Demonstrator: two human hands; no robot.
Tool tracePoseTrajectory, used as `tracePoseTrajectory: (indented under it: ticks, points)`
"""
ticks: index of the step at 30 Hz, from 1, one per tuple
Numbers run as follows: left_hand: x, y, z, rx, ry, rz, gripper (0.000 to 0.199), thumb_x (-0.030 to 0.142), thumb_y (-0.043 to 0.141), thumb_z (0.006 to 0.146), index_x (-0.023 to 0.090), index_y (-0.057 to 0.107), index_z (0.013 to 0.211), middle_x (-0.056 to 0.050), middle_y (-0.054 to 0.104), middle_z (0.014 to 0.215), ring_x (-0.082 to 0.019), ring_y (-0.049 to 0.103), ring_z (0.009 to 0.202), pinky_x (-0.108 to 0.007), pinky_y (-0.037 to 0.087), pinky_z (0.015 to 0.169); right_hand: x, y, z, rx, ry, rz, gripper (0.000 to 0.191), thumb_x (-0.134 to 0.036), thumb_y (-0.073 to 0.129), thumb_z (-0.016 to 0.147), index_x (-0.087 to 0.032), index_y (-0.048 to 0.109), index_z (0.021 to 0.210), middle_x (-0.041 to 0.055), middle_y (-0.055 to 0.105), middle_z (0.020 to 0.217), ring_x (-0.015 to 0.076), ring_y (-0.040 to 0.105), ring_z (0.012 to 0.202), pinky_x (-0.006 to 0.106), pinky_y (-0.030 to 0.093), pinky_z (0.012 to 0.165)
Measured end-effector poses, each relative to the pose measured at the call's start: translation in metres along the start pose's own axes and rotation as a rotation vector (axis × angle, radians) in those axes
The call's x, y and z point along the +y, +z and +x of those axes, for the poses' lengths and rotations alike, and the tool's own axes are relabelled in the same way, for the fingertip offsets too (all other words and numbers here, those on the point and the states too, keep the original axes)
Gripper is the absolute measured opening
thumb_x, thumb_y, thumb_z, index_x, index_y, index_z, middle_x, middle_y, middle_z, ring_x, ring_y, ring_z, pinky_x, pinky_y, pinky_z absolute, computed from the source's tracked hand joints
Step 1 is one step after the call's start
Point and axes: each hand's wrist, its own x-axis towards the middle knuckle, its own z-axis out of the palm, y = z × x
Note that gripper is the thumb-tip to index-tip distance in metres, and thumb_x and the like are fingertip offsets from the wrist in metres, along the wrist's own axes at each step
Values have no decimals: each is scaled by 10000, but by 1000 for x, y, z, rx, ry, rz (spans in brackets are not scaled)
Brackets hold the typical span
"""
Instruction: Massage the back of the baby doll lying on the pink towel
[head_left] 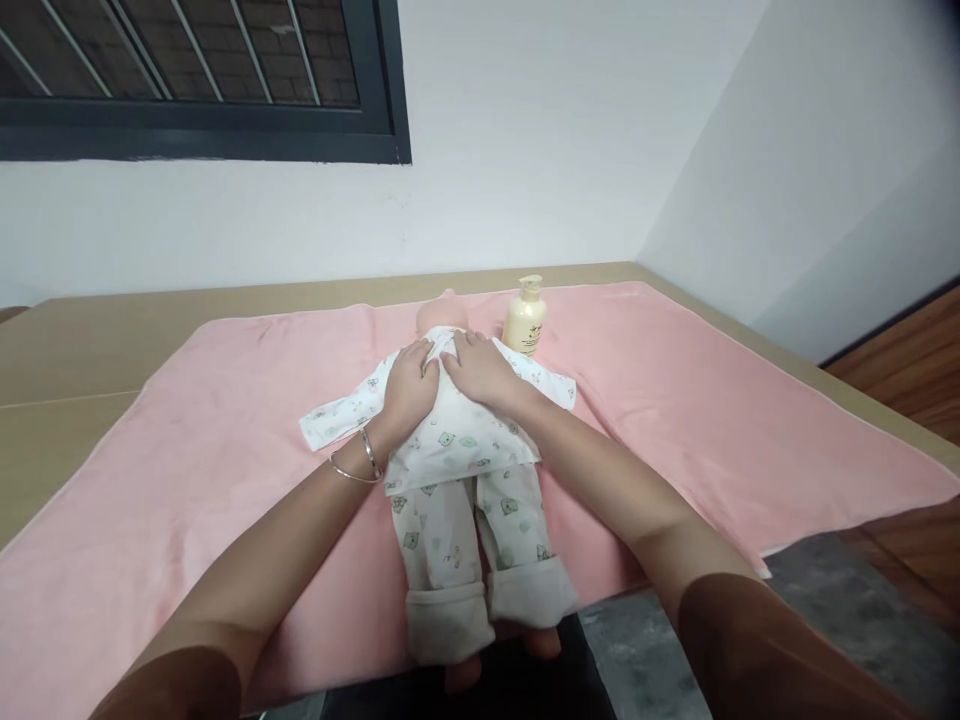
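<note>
One left-hand grip and one right-hand grip, two in all, are seen, along with one doll, one shirt with two sleeves, one pair of trousers with two turned-up cuffs, and two feet. One pump bottle, one pink blanket, one bench and one window are also counted. Whether one bangle or two are worn cannot be told.

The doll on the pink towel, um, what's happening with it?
A person has both bare hands on the doll, the left hand and the right hand laid side by side on its upper body. It lies on the towel in a printed top and trousers, feet past the towel's near edge. A pump bottle stands beyond the right hand, touched by neither.
</note>
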Motion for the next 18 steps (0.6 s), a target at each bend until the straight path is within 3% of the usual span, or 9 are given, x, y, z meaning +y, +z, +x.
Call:
tracePoseTrajectory:
  ticks: [3,7,11,16,18]
  points:
    - [-6,1,4,17,-62,-84,453,242,446,905,125,657,1289,-129,621,1386,-278,541,1325,-477,378,1192,-16,-3,-19,-15,-92,-91,599,-320,313,1017,-29,344,1541,258,327,1586,385,290,1495,550,265,1202]
    - [-10,3,4,39,-33,-139,426,266,405,931,165,674,1246,-100,645,1348,-260,554,1296,-464,384,1182,-24,-17,-29,60,-259,-34,543,-212,338,969,-62,449,1480,201,389,1566,326,362,1463,484,309,1205]
    - [-8,6,-1,82,-74,-142,431,274,420,933,141,655,1268,-121,628,1370,-262,550,1306,-454,381,1185,-14,-20,-17,210,-149,47,584,-219,353,962,-53,372,1521,171,254,1640,299,223,1535,449,240,1253]
    - [-10,9,-2,113,-124,-120,437,254,437,920,131,633,1291,-131,599,1410,-263,525,1348,-455,370,1197,-5,-9,-8,19,-76,21,564,-295,329,999,-39,404,1496,220,367,1575,342,310,1493,515,291,1211]
    - [-12,10,-2,119,-121,-116,437,254,440,920,126,634,1290,-133,603,1403,-264,528,1345,-455,367,1201,-4,-10,-8,65,-86,56,574,-315,326,1002,-46,391,1505,211,331,1599,334,287,1507,501,290,1218]
